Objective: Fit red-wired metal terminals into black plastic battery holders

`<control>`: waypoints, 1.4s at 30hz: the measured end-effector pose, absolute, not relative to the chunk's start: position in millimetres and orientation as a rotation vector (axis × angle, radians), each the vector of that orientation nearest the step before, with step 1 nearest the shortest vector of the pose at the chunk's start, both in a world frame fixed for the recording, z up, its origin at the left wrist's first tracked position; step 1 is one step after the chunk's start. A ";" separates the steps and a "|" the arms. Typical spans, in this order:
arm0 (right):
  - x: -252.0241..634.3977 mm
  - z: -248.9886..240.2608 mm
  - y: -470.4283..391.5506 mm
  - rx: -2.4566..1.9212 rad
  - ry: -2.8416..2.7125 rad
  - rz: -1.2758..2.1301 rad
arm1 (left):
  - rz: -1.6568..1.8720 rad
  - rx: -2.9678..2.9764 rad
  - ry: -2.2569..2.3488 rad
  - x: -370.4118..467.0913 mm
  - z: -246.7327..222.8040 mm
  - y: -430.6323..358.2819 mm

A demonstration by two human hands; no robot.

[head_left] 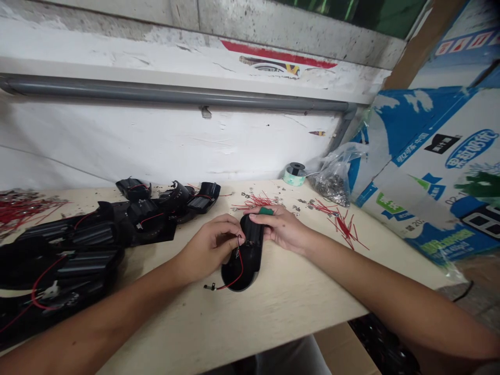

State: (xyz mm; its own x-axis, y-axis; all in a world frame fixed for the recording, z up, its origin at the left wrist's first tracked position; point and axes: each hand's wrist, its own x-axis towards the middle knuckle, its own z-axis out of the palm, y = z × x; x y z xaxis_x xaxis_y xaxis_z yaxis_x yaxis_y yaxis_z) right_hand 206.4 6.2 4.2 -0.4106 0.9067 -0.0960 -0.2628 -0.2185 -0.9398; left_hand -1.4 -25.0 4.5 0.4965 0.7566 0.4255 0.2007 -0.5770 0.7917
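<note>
Centrally, a black plastic housing (245,255) is held over the pale wooden table (281,302) by both hands. The right hand (282,227) is closed around its upper end, with a small green piece (266,211) pinned under the fingers. The left hand (209,248) is curled shut against the housing's left side, fingertips pinched at a red wire (233,278) that loops out below it. To the left, a heap of similar black housings (78,245) is piled. Loose red wire offcuts (344,224) are scattered behind the hands, near a solder spool (294,174) and a clear bag of metal parts (334,179). A printed cardboard box (437,166) is propped at the right.
</note>
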 end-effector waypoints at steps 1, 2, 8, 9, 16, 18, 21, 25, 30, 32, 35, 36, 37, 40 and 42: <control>206.4 3.6 6.4 -0.870 -1.169 1.763 | 1.041 2.041 0.783 -1.3 4.5 -25.1; 206.5 2.9 6.6 -0.869 -1.174 1.771 | 1.041 2.028 0.785 -1.3 4.5 -25.2; 206.4 0.3 6.7 -0.873 -1.210 1.781 | 1.017 2.020 0.782 -2.0 4.6 -25.7; 206.4 -0.1 6.7 -0.886 -1.212 1.779 | 1.015 2.016 0.787 -2.2 4.7 -25.7; 208.5 -6.2 8.6 -0.901 -1.261 1.787 | 0.959 1.976 0.820 -3.0 4.1 -24.0; 209.0 -7.7 9.4 -0.909 -1.254 1.788 | 0.970 1.991 0.839 -2.5 2.8 -23.9; 209.0 -7.6 9.8 -0.923 -1.233 1.797 | 0.994 2.017 0.840 -1.5 1.2 -24.5; 208.4 -6.2 10.0 -0.943 -1.219 1.811 | 1.019 2.074 0.831 -0.9 1.0 -25.8; 207.2 -7.6 9.9 -0.932 -1.203 1.790 | 1.052 2.177 0.800 -1.5 1.8 -27.9; 206.3 -7.3 8.7 -0.949 -1.186 1.774 | 1.056 2.202 0.796 -2.2 1.8 -28.5; 205.2 -6.1 6.7 -0.974 -1.163 1.761 | 1.035 2.262 0.792 -4.6 2.2 -28.8; 205.1 -5.9 6.3 -0.973 -1.161 1.758 | 1.020 2.289 0.782 -5.6 2.7 -28.8; 205.1 -5.9 6.3 -0.963 -1.163 1.757 | 1.001 2.314 0.770 -6.6 3.4 -28.7; 205.8 -7.4 7.2 -0.925 -1.199 1.764 | 0.941 2.356 0.734 -9.2 6.8 -28.9; 206.4 -8.5 8.0 -0.908 -1.233 1.768 | 0.916 2.381 0.725 -10.4 9.6 -29.4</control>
State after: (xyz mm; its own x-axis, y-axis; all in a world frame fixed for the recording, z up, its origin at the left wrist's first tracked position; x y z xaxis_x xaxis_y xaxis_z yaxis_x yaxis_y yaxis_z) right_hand 206.4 8.0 -8.5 -0.4395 0.8905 -0.1180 -0.1969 -0.2237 -0.9546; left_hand -10.4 -29.4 9.6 0.6348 0.6243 0.4552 0.2999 -0.7421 0.5995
